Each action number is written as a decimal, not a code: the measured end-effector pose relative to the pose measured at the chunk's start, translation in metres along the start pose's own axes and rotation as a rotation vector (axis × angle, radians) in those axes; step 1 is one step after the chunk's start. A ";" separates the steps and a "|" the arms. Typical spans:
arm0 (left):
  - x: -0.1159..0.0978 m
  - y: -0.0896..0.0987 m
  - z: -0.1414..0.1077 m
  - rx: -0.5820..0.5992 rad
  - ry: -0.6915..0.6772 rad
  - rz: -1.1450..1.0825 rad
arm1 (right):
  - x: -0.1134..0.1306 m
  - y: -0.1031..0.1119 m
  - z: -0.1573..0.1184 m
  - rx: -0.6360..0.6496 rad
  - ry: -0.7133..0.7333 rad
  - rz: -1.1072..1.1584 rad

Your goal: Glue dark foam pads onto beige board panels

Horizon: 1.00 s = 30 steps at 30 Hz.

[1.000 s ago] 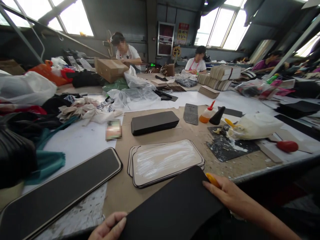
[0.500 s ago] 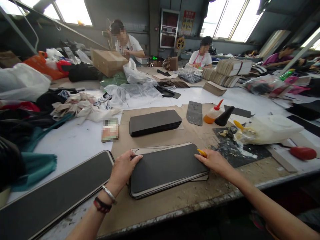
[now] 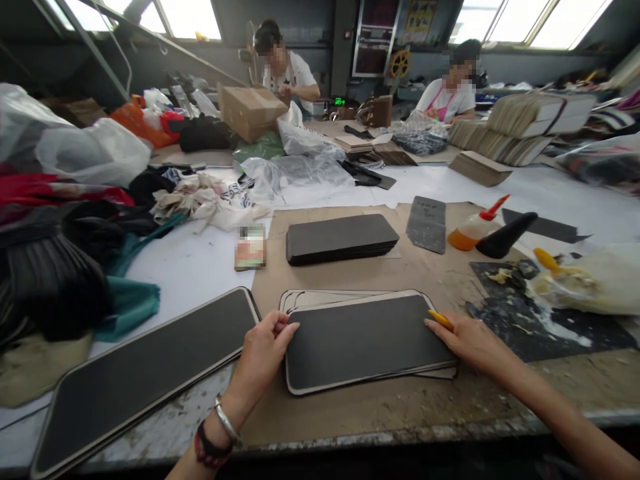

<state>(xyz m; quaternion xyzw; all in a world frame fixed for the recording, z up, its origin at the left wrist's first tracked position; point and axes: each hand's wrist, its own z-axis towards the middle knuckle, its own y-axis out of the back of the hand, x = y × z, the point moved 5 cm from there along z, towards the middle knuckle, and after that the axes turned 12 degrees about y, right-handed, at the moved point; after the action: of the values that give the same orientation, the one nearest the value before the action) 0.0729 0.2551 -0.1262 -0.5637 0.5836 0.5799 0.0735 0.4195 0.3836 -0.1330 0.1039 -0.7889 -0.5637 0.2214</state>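
Note:
In front of me lies a black rectangular panel (image 3: pixel 367 343) with rounded corners, on a beige backing whose rim shows around it. More beige, dark-edged pieces (image 3: pixel 313 298) fan out beneath. My left hand (image 3: pixel 267 343) pinches the panel's left edge near its upper corner, thumb on top. At the right edge, my right hand (image 3: pixel 463 337) has its thumb on the panel and its fingers closed around a small yellow tool (image 3: pixel 441 320), mostly hidden in the grip. Further back sits a stack of black boards (image 3: pixel 343 237). On the left lies a longer black panel (image 3: pixel 155 377) with a beige rim.
On the right are a glue-smeared black board (image 3: pixel 515 333), a plastic container (image 3: pixel 607 277), a bottle of orange liquid (image 3: pixel 467 233) and a black cone-shaped object (image 3: pixel 505 237). Cloth scraps (image 3: pixel 190 200) and bags (image 3: pixel 95 150) pile up left. Two people work across the table.
The black panel has shifted slightly on its backing, so the beige rim now shows along its upper edge too. Both hands stay at its ends. My view has turned left.

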 end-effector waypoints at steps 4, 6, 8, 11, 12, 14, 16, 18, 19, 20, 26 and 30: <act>0.006 0.001 -0.005 -0.018 0.007 -0.084 | -0.001 -0.003 0.003 0.034 0.015 0.010; 0.006 0.000 -0.007 -0.034 0.002 -0.094 | -0.002 -0.004 0.004 0.051 0.000 0.002; 0.006 0.001 -0.010 -0.055 0.001 -0.105 | -0.003 -0.003 0.004 0.056 -0.015 -0.008; 0.012 0.002 -0.017 -0.100 0.007 -0.091 | -0.005 -0.004 0.005 0.059 -0.022 -0.019; 0.015 0.002 -0.020 -0.105 0.006 -0.069 | -0.006 -0.005 0.006 0.059 -0.022 -0.022; 0.020 0.001 -0.026 -0.088 0.000 -0.017 | -0.007 -0.005 0.006 0.060 -0.021 -0.025; 0.024 -0.002 -0.031 -0.059 0.002 0.021 | -0.006 -0.005 0.007 0.061 -0.013 -0.028; 0.025 -0.004 -0.034 -0.053 0.009 0.032 | -0.005 -0.005 0.007 0.063 -0.001 -0.040; 0.024 -0.004 -0.036 -0.061 0.010 0.034 | -0.004 -0.005 0.007 0.064 0.004 -0.050; 0.022 -0.004 -0.038 -0.074 0.006 0.035 | -0.002 -0.004 0.007 0.065 0.008 -0.061; 0.008 0.003 -0.048 -0.212 -0.060 -0.026 | 0.001 -0.003 0.008 0.082 0.006 -0.116; 0.008 -0.001 -0.045 -0.096 0.011 -0.159 | 0.003 -0.001 0.007 0.054 0.006 -0.144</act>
<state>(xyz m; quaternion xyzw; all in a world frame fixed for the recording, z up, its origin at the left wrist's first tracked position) 0.0963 0.2166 -0.1185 -0.6141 0.5090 0.5967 0.0888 0.4134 0.3876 -0.1351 0.1677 -0.7937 -0.5565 0.1797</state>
